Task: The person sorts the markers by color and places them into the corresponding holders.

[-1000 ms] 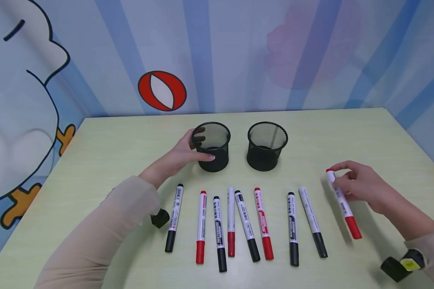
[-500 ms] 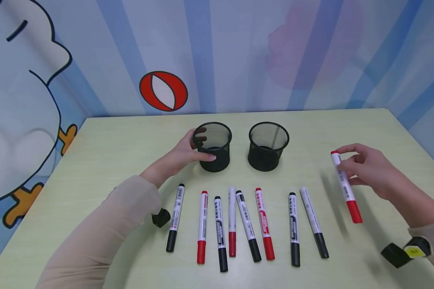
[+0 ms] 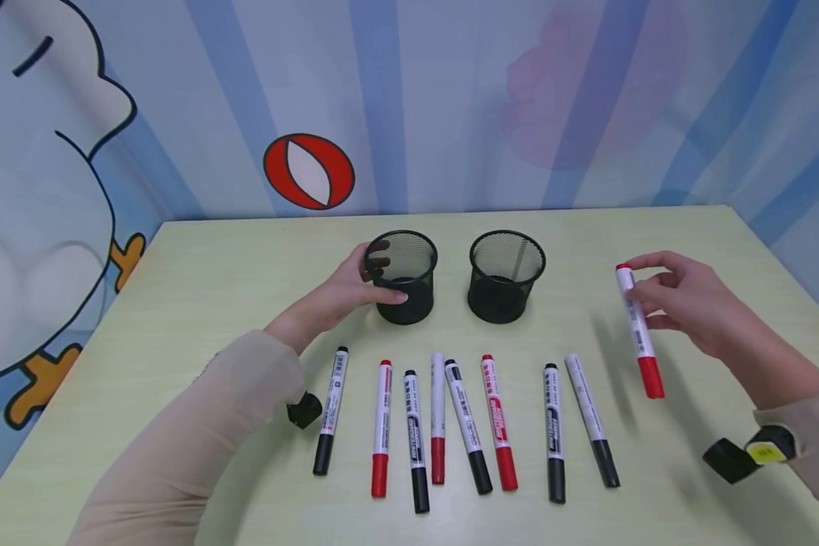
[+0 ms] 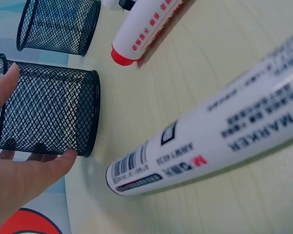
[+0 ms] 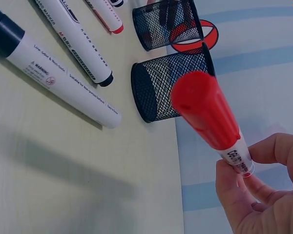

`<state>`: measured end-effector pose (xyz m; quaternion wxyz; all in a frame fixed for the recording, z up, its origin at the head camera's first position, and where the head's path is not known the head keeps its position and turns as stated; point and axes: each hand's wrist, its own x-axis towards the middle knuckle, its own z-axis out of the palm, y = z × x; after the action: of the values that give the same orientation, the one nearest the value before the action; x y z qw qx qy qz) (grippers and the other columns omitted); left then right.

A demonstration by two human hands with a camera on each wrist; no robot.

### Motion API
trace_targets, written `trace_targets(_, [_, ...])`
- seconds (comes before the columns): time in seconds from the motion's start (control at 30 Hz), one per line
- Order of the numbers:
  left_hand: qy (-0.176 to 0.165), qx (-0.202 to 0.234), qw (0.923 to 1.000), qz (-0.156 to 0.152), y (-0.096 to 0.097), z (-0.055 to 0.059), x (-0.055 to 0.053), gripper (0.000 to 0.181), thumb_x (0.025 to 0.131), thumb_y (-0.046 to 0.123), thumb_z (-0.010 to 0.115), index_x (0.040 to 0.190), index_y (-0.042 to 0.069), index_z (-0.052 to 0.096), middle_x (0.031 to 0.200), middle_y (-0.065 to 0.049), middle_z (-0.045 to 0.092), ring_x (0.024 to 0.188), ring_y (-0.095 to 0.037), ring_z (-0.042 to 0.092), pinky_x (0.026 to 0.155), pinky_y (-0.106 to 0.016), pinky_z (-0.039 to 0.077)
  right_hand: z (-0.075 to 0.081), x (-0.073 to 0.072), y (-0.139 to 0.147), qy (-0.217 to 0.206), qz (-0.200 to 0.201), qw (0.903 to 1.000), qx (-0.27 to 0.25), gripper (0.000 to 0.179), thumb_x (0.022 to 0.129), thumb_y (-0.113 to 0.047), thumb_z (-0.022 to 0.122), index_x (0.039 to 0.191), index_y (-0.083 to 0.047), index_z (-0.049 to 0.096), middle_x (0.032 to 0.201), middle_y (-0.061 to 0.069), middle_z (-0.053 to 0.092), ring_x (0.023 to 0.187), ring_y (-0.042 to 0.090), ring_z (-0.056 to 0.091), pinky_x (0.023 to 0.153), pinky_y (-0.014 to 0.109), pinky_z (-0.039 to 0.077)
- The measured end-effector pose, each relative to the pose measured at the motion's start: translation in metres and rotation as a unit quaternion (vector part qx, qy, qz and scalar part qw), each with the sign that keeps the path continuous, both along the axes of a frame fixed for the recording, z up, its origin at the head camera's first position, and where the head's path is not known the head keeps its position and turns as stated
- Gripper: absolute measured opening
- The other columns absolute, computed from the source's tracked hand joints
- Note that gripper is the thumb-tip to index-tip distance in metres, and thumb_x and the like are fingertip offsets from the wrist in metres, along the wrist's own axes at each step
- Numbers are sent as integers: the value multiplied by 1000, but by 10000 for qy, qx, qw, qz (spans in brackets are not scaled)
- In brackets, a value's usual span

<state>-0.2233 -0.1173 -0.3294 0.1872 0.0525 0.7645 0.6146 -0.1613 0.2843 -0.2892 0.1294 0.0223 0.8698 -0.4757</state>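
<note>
My left hand grips the left black mesh pen cup, thumb across its front and fingers round the far side. The cup stands upright; in the left wrist view my thumb and fingertips lie along its mesh wall. My right hand pinches a white marker with a red cap near its upper end. The marker is held above the table, its red cap pointing down towards me, and casts a shadow to its left. In the right wrist view its red cap faces the camera.
A second mesh pen cup stands right of the held one. Several markers lie across the front of the table, with red caps, such as this marker, or black caps, such as this marker. A patterned wall rises behind the table.
My right hand has lifted the red-capped marker off the table area at right and moved it away from me, lately slightly leftward. My left hand stays on the pen cup.
</note>
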Motion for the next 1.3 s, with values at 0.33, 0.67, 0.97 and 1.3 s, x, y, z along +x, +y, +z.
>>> trace_targets(0.33, [-35,-23,10000,12,1,1,1,86,76,3,74,143,14,22,144,-9,32,133,-27,26,106,-48,28,8,-8,-13,175,-105,9998,-83,55,95,-24,51,140,-3,27,121,18,42,78,10,59,70,27,54])
trace_targets(0.67, [21,-73,10000,32,-1,-1,1,86,75,4,75,143,14,22,143,-9,32,132,-27,27,106,-48,29,23,-21,-34,367,-156,9987,-327,52,94,-22,52,139,-6,30,114,12,46,79,11,59,72,28,54])
trace_targets(0.97, [32,-89,9999,-53,-2,-4,0,89,75,5,76,144,15,21,143,-8,31,133,-27,25,107,-49,25,32,-33,-53,437,-185,9970,-613,52,94,-19,52,139,-7,31,113,11,45,77,10,59,71,27,54])
trace_targets(1.3, [4,-65,10000,-43,0,-3,1,87,75,5,75,143,16,22,142,-7,33,132,-26,27,107,-48,27,42,-40,-72,567,-194,9950,-804,49,93,-18,54,137,-8,34,110,10,47,77,12,59,72,27,54])
